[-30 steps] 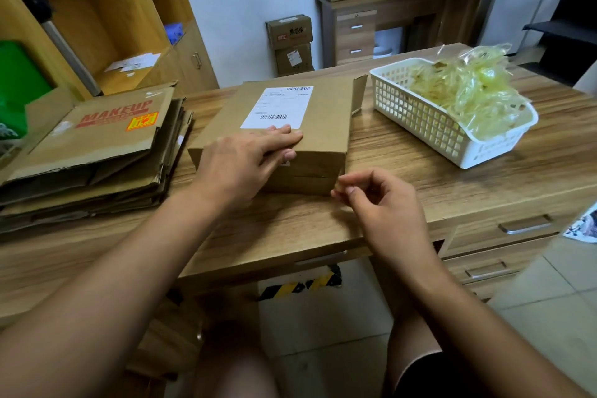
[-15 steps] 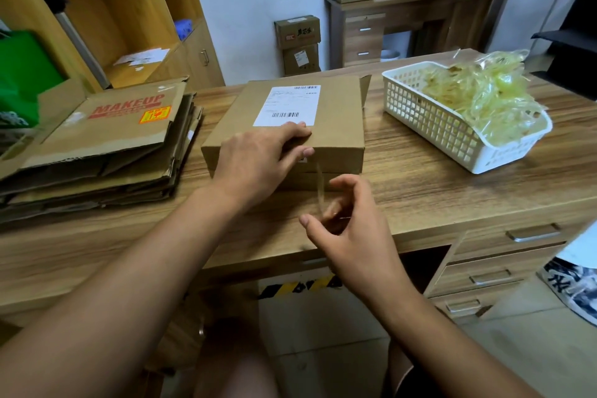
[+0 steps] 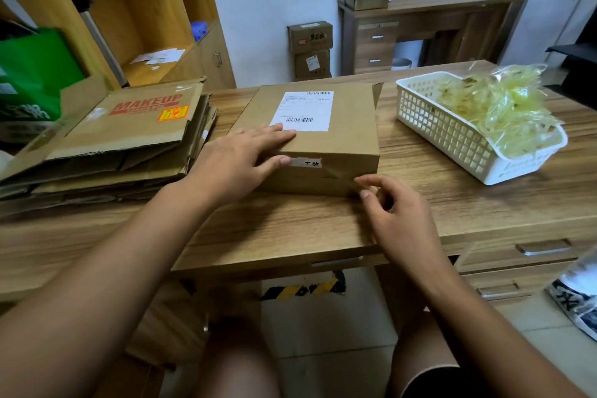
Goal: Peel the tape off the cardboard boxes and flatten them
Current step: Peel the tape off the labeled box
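A closed brown cardboard box (image 3: 342, 145) with a white shipping label lies on the wooden desk (image 3: 290, 229). My left hand (image 3: 239, 158) presses flat on the box's near left top edge, thumb on the front face beside a small white sticker. My right hand (image 3: 394, 213) is at the box's front lower right corner, fingers curled. Its thumb and forefinger pinch a clear tape strip (image 3: 339, 175) that runs slantwise across the front face.
A stack of flattened cardboard (image 3: 122, 139) marked MAKEUP lies at the left. At the right stands a white plastic basket (image 3: 452, 136) heaped with peeled tape scraps (image 3: 504, 107). Shelving and a green bag (image 3: 35, 74) are far left; more boxes (image 3: 310, 48) sit by the back wall.
My right hand drew a clear strip off the front face toward me, then went back to the box's front right corner. My left hand stayed pressed on the box.
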`<state>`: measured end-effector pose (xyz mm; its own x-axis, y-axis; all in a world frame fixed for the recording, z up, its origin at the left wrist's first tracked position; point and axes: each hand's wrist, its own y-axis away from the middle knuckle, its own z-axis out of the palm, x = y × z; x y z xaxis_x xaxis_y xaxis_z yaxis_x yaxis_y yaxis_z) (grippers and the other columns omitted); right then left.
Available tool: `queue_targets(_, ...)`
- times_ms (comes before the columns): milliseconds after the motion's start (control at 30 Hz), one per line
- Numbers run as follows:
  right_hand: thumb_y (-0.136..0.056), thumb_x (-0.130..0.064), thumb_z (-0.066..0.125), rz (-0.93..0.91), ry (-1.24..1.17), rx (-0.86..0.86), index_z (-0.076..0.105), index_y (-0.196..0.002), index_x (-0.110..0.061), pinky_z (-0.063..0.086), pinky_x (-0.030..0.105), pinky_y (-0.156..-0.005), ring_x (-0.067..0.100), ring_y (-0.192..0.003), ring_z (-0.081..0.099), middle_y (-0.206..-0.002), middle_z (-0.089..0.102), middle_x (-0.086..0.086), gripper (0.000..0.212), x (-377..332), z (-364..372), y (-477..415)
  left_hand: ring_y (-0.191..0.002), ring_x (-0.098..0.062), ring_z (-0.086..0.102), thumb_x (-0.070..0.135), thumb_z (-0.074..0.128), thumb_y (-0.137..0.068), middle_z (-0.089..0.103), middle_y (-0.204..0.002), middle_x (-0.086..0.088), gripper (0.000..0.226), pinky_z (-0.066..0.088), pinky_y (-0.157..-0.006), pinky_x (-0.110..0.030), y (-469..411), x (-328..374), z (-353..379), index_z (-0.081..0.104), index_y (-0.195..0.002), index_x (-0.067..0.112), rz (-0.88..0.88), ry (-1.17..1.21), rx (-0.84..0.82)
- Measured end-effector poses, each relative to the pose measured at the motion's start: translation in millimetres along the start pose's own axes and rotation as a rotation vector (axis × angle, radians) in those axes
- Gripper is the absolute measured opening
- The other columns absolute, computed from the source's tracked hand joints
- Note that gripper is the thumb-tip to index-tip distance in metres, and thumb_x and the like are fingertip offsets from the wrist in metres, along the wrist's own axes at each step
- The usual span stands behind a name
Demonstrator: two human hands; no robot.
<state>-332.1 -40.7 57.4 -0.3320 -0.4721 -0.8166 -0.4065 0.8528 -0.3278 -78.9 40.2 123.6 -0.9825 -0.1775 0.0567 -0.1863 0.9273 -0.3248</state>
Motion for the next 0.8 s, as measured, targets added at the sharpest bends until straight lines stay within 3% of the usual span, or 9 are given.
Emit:
queue_targets(100, -0.098, -0.018, 0.064, -0.024, 0.009, -0.026, 0.072, -0.111, -0.032, 0.047, 0.022, -0.070, 0.002, -0.076, 0.058, -0.085, 0.060, -0.015, 0.021, -7.4, 0.2, 7.9, -0.140, -0.005, 0.039, 0.069, 0.040, -0.093, 0.039, -0.151, 0.028, 0.052, 0.043, -0.089, -0.032, 2.0, 4.6, 2.9, 0.037, -0.144, 0.058, -0.036, -0.029, 0.065)
queue_targets(233, -0.099, -0.024, 0.060, -0.114, 0.066, -0.186, 0.068, -0.114, -0.032, 0.056, 0.028, -0.086, -0.002, -0.095, 0.058, -0.099, 0.058, -0.019, 0.020, -27.5, 19.3, 42.2, -0.136, -0.009, 0.047, 0.070, 0.042, -0.093, 0.046, -0.148, 0.024, 0.051, 0.046, -0.089, -0.034, 3.8, 12.4, 8.2, 0.042, -0.142, 0.057, -0.090, -0.049, 0.139)
queue_targets(367, -0.101, -0.023, 0.058, -0.255, 0.077, -0.217, 0.068, -0.121, -0.024, 0.054, 0.030, -0.083, 0.002, -0.094, 0.055, -0.099, 0.054, -0.016, 0.023, -44.8, 37.0, 58.9, -0.125, -0.016, 0.058, 0.073, 0.045, -0.090, 0.053, -0.143, 0.021, 0.051, 0.049, -0.084, -0.037, 4.6, 19.8, 8.4, 0.049, -0.138, 0.055, -0.121, -0.090, 0.200)
queue_targets(467, -0.099, -0.020, 0.060, -0.228, 0.041, -0.168, 0.071, -0.111, -0.019, 0.054, 0.033, -0.081, 0.006, -0.094, 0.056, -0.099, 0.054, -0.012, 0.016, -45.1, 32.1, 50.8, -0.109, -0.027, 0.066, 0.075, 0.048, -0.087, 0.065, -0.131, 0.014, 0.052, 0.049, -0.077, -0.037, 3.3, 20.9, 6.6, 0.055, -0.133, 0.050, -0.150, -0.112, 0.219)
queue_targets(533, -0.096, -0.028, 0.062, -0.193, 0.003, -0.129, 0.069, -0.102, -0.019, 0.055, 0.033, -0.076, 0.007, -0.089, 0.056, -0.096, 0.051, -0.011, 0.013, -42.4, 26.2, 46.6, -0.103, -0.029, 0.067, 0.075, 0.050, -0.086, 0.071, -0.121, 0.007, 0.052, 0.044, -0.072, -0.035, 1.5, 19.0, 4.4, 0.057, -0.130, 0.048, -0.156, -0.110, 0.205)
queue_targets(633, -0.089, -0.044, 0.065, -0.100, -0.096, -0.083, 0.066, -0.095, -0.025, 0.058, 0.026, -0.072, 0.006, -0.091, 0.058, -0.099, 0.049, -0.012, 0.020, -35.3, 16.6, 41.1, -0.122, -0.022, 0.057, 0.066, 0.053, -0.091, 0.061, -0.137, 0.013, 0.048, 0.041, -0.086, -0.036, 0.2, 8.4, -2.1, 0.054, -0.136, 0.047, -0.110, -0.011, 0.117)
queue_targets(700, -0.088, -0.040, 0.071, -0.065, -0.129, -0.025, 0.065, -0.089, -0.029, 0.054, 0.017, -0.077, 0.002, -0.093, 0.058, -0.102, 0.049, -0.011, 0.013, -27.3, 11.4, 34.2, -0.134, -0.015, 0.043, 0.060, 0.052, -0.094, 0.050, -0.147, 0.018, 0.049, 0.033, -0.101, -0.040, 1.2, -0.9, -8.0, 0.050, -0.141, 0.047, -0.057, 0.049, 0.018)
queue_targets(800, -0.089, -0.027, 0.075, -0.022, -0.164, 0.069, 0.063, -0.080, -0.031, 0.042, -0.002, -0.078, -0.015, -0.097, 0.054, -0.108, 0.052, -0.007, 0.016, -17.1, 4.7, 21.0, -0.139, -0.011, 0.031, 0.058, 0.048, -0.096, 0.044, -0.150, 0.020, 0.047, 0.023, -0.110, -0.043, 3.6, -9.9, -13.3, 0.045, -0.143, 0.050, -0.007, 0.068, -0.060)
